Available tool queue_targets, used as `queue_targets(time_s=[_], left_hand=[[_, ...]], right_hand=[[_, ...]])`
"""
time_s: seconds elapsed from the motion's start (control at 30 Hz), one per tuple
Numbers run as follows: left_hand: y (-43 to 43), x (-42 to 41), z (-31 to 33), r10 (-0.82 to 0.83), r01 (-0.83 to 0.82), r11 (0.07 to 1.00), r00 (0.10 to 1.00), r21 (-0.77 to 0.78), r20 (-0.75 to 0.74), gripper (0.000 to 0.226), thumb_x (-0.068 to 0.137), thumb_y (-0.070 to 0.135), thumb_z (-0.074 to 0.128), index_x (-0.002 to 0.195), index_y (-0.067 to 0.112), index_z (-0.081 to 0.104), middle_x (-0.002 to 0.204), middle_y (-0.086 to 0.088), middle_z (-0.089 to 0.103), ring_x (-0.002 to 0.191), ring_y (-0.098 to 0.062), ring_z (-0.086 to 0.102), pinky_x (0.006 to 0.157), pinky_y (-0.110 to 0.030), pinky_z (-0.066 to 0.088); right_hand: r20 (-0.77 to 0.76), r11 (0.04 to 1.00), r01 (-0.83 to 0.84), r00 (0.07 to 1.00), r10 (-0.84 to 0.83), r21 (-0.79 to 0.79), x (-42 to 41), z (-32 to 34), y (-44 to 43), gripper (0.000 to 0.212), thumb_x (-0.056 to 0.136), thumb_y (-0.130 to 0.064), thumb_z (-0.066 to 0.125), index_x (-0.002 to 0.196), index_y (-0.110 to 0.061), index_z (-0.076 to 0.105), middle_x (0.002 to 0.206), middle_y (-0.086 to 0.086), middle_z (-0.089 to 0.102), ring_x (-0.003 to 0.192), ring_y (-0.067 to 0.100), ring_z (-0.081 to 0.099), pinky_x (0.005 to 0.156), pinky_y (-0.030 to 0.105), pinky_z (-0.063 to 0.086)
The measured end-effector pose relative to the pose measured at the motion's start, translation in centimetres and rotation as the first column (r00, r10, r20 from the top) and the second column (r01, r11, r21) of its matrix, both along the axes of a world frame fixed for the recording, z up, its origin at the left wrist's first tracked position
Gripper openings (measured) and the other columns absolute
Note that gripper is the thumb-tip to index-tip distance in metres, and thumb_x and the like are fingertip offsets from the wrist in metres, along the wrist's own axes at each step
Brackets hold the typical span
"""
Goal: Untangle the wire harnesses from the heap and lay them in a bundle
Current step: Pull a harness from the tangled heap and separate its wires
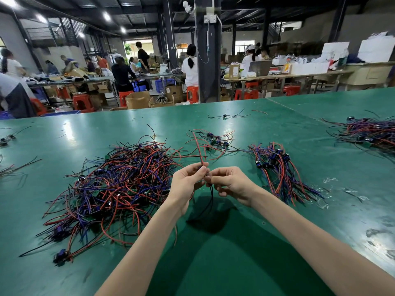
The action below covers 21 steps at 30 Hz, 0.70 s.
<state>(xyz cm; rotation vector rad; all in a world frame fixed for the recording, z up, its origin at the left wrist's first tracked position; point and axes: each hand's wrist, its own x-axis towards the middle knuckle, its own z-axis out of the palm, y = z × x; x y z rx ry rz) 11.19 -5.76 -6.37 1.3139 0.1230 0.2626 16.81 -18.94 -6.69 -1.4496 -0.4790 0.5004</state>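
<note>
A big tangled heap of red, blue and black wire harnesses (pixel 113 186) lies on the green table (pixel 235 242) to my left. My left hand (pixel 186 182) and my right hand (pixel 230 184) meet above the table, both pinching one wire harness (pixel 197 149). Its red wire rises from my fingers and its black wires hang down below them. A straightened bundle of harnesses (pixel 277 167) lies to the right of my hands. A smaller loose group of harnesses (pixel 213 139) sits behind my hands.
Another pile of harnesses (pixel 367 133) lies at the far right of the table. A single harness (pixel 224 116) lies near the far edge, and stray wires (pixel 8 137) at the left. Clear plastic scraps (pixel 329 180) lie right of the bundle. People work at benches beyond.
</note>
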Motion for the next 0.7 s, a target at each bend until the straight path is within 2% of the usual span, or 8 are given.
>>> queue_targets(time_s=[0.2, 0.33, 0.47, 0.7], left_hand=[[0.0, 0.2, 0.2, 0.082, -0.083, 0.997, 0.995, 0.003, 0.062, 0.013, 0.090, 0.005, 0.058, 0.095, 0.012, 0.068, 0.082, 0.000, 0.068, 0.072, -0.004, 0.062, 0.064, -0.013, 0.049], [0.4, 0.0, 0.7, 0.130, -0.122, 0.988, 0.988, -0.089, 0.088, 0.011, 0.089, 0.002, 0.058, 0.095, 0.006, 0.067, 0.079, -0.002, 0.068, 0.065, -0.006, 0.065, 0.060, -0.016, 0.053], [0.6, -0.2, 1.3, 0.132, -0.117, 0.983, 0.986, -0.138, 0.102, 0.011, 0.088, 0.002, 0.058, 0.097, 0.003, 0.065, 0.079, -0.005, 0.068, 0.065, -0.012, 0.069, 0.062, -0.020, 0.056], [1.7, -0.3, 2.1, 0.185, -0.150, 0.959, 0.974, -0.239, 0.130, 0.015, 0.091, 0.002, 0.055, 0.104, -0.001, 0.062, 0.078, -0.005, 0.065, 0.062, -0.010, 0.067, 0.059, -0.016, 0.055]], right_hand=[[0.028, 0.997, -0.060, 0.998, 0.062, -0.053, 0.1, 0.2, -0.3, 0.007, 0.083, -0.004, 0.066, 0.075, -0.005, 0.066, 0.062, 0.004, 0.066, 0.042, 0.006, 0.042, 0.037, 0.016, 0.034], [0.041, 0.987, -0.129, 0.990, 0.134, -0.099, -0.2, 0.0, -0.1, 0.012, 0.084, -0.002, 0.064, 0.072, -0.005, 0.064, 0.066, 0.010, 0.066, 0.043, 0.009, 0.043, 0.038, 0.018, 0.035], [0.045, 0.985, -0.156, 0.986, 0.159, -0.073, -0.2, 0.1, -0.1, 0.013, 0.084, -0.002, 0.064, 0.071, -0.005, 0.065, 0.066, 0.011, 0.066, 0.043, 0.010, 0.043, 0.038, 0.018, 0.036], [0.131, 0.962, -0.215, 0.962, 0.238, -0.168, -0.5, -0.4, 0.1, 0.010, 0.084, -0.005, 0.066, 0.074, -0.005, 0.066, 0.069, 0.006, 0.069, 0.045, 0.012, 0.042, 0.039, 0.019, 0.035]])
